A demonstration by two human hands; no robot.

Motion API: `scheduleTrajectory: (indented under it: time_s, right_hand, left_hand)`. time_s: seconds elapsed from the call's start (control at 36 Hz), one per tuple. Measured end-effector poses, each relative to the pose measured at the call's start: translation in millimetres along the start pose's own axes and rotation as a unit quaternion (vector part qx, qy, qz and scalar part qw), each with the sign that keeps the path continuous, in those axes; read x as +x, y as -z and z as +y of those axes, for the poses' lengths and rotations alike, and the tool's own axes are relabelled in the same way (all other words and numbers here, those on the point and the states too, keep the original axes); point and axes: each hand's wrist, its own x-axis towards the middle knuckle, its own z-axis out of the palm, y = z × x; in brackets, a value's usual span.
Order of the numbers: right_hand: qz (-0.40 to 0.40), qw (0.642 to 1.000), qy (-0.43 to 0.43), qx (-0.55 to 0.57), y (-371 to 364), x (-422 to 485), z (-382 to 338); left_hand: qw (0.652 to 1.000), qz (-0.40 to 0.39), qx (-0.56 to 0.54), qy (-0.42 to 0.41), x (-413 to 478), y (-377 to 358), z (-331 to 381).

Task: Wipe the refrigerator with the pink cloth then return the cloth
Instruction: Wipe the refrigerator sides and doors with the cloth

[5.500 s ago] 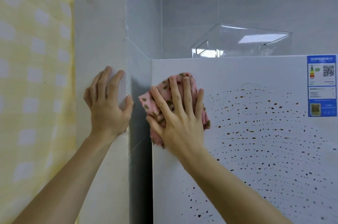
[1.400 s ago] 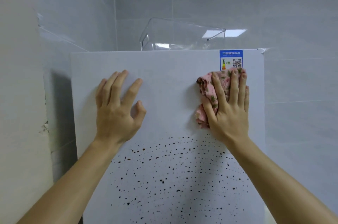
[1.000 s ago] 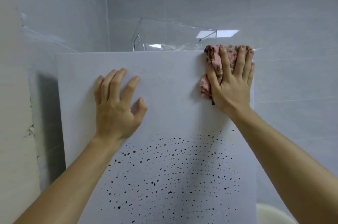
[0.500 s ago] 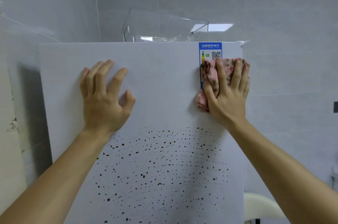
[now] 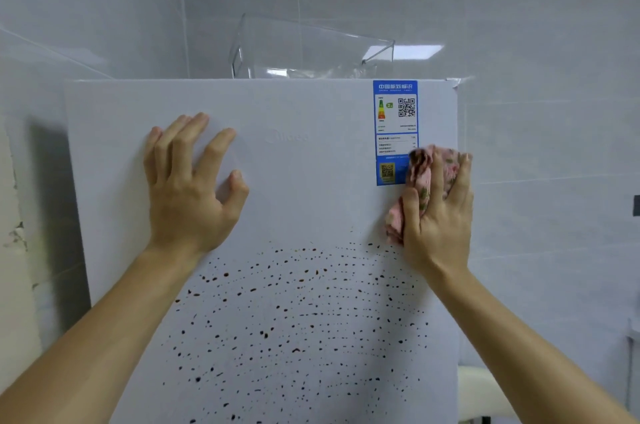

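The white refrigerator door (image 5: pixel 304 181) fills the middle of the view, speckled with dark spots over its lower half. My right hand (image 5: pixel 438 219) presses the bunched pink flowered cloth (image 5: pixel 420 181) flat against the door near its right edge, over the lower right corner of the blue energy label (image 5: pixel 394 122). My left hand (image 5: pixel 190 188) rests on the upper left part of the door with its fingers spread.
A clear plastic container (image 5: pixel 311 49) stands on top of the refrigerator. Grey tiled walls (image 5: pixel 554 112) surround it at the back and right. A pale rounded object (image 5: pixel 481 392) shows at the lower right, and a dark gap (image 5: pixel 48 181) runs along the left side.
My right hand has slid the cloth down from the door's top right corner, uncovering most of the blue label. My left hand stays on the door.
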Motion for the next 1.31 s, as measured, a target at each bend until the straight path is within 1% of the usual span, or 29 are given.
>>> scheduleTrajectory:
  time_s: [0.11,0.19,0.36,0.5,0.56,0.67,0.75,0.81,0.86,0.94,1.0,1.06,1.08,1.14,1.22,1.31]
  right_hand:
    - [0.012,1.0,0.009,-0.011,-6,0,0]
    - [0.031,0.998,0.044,-0.03,-9,19,-14]
    - [0.039,0.994,0.089,-0.057,-20,45,-56]
    - [0.051,0.985,0.152,-0.065,-36,23,-94]
    - [0.038,0.979,0.192,-0.061,-43,-8,-101]
    - [-0.026,0.953,0.297,-0.047,-48,-62,-93]
    - [-0.045,0.939,0.341,-0.014,-42,-53,-85]
    - [-0.038,0.932,0.36,0.012,-38,-32,-82]
    - [-0.017,0.941,0.336,0.047,-36,-5,-83]
    - [0.024,0.965,0.215,0.149,-31,40,-101]
    - [0.051,0.969,0.15,0.191,-31,57,-121]
    - [0.06,0.971,0.146,0.181,-40,55,-136]
    - [0.057,0.971,0.166,0.162,-46,48,-141]
    - [0.052,0.964,0.234,0.112,-57,24,-147]
    - [0.003,0.942,0.33,0.059,-63,-22,-148]
    - [-0.03,0.921,0.388,0.015,-62,-48,-142]
  left_hand:
    - [1.0,-0.012,-0.009,-0.001,0,4,-3]
    - [0.999,-0.029,-0.014,-0.008,1,7,-8]
    - [0.998,-0.056,-0.016,-0.035,3,16,-18]
    - [0.998,-0.053,-0.007,-0.043,1,16,-19]
    - [0.997,-0.059,-0.011,-0.039,-1,15,-17]
    - [0.998,-0.06,-0.016,-0.031,-2,14,-14]
    - [0.998,-0.059,-0.018,-0.031,-1,16,-16]
    - [0.997,-0.06,-0.017,-0.036,-1,17,-18]
    - [0.997,-0.063,-0.019,-0.041,-1,19,-21]
    - [0.996,-0.072,-0.021,-0.045,-2,23,-26]
    - [0.997,-0.073,-0.012,-0.035,-4,26,-32]
    - [0.997,-0.072,-0.001,-0.021,-7,29,-39]
    - [0.997,-0.073,0.003,-0.013,-9,31,-43]
    - [0.997,-0.079,0.009,0.002,-13,35,-49]
    - [0.996,-0.084,0.015,0.016,-19,41,-56]
    - [0.996,-0.089,0.019,0.021,-22,45,-59]
